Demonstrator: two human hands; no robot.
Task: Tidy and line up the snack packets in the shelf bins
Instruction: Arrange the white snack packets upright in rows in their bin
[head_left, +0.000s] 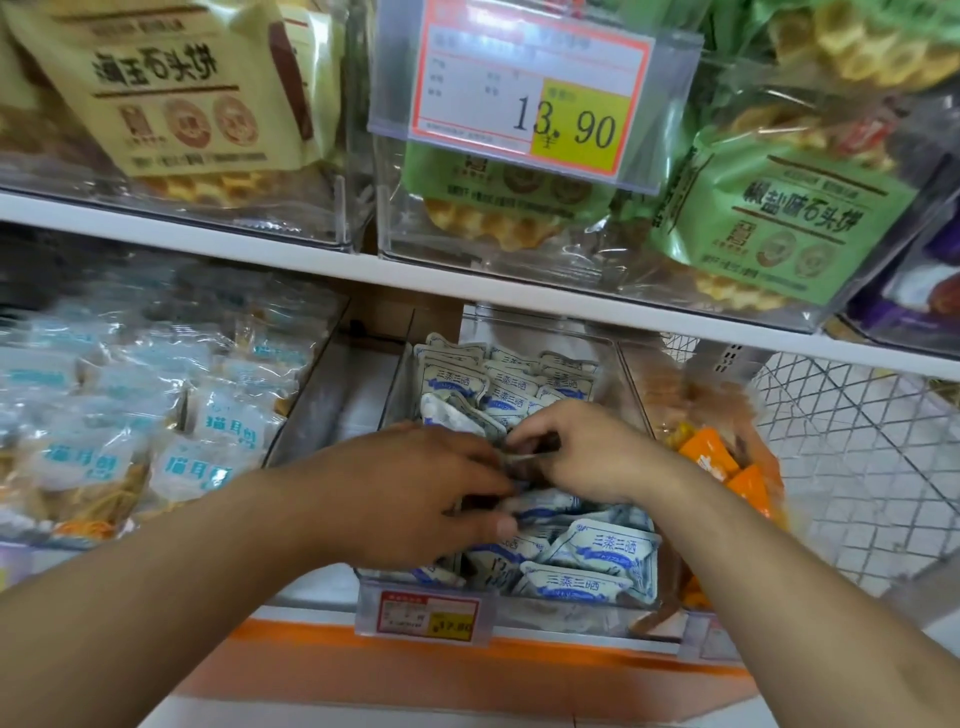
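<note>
White-blue snack packets (592, 553) are pinched mid clear bin (519, 603) by left hand (410, 488) and right hand (582, 452), fingers curled; upright stacking toward back rows is advised.

White-and-blue snack packets (597, 553) in a clear shelf bin (631, 384)

The bin is filled with small white packets printed in blue. At the back they are stood upright in overlapping rows; at the front several are laid tilted and loosely piled. One packet (524, 460) in the middle is pinched between both hands.
</note>
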